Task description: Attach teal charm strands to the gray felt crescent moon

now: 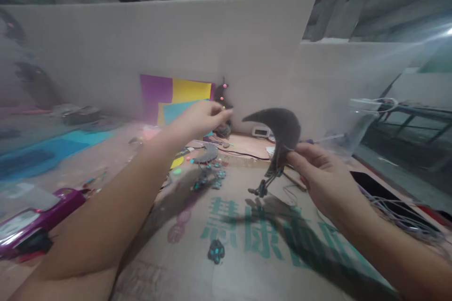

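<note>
My right hand (318, 164) pinches a dark grey crescent-moon shape (282, 124) by its lower right edge and holds it upright above the cardboard. A small dark dangling piece (261, 189) hangs from its lower end. My left hand (206, 116) is raised to the left of the crescent, thumb and fingers drawn together. Whatever may be between those fingertips is too small to make out. Below it lies another grey crescent (208, 153) with several small teal-dotted pieces (212, 178). One dark piece with teal spots (216, 251) rests alone near the front.
Cardboard with green printed characters (261, 230) covers the work surface. A dark ornament with pink beads (222, 96) and coloured sheets (155, 89) stand against the white partition (176, 37). A purple tool (67, 202) lies left; pale cords (399, 211) and a black slab (374, 186) lie right.
</note>
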`<state>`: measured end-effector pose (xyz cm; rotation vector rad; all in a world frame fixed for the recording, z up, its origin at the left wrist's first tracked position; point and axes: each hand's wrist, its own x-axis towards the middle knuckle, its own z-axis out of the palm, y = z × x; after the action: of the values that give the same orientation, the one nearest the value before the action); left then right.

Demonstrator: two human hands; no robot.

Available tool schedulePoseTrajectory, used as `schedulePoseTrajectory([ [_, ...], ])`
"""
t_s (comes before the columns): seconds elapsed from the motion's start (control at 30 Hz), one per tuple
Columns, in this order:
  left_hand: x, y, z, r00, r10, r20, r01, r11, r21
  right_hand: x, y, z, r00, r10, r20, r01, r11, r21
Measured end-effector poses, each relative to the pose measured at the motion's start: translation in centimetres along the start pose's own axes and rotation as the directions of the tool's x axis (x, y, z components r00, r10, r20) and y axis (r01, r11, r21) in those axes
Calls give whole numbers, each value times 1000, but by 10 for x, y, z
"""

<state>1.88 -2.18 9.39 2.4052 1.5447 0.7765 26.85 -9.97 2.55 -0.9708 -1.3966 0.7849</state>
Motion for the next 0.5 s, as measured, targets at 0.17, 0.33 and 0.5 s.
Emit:
schedulePoseTrajectory([
  [0.17,27,-50,49,918,-323,229,218,895,391,0,9,0,1000,-3,7,3,1000,-1],
  [0.33,32,-58,87,893,-338,297,213,899,383,-1,7,2,999,-32,18,33,999,-31],
  [0.5,42,-72,86,892,-303,335,237,946,223,0,6,4,998,-54,32,54,998,18],
])
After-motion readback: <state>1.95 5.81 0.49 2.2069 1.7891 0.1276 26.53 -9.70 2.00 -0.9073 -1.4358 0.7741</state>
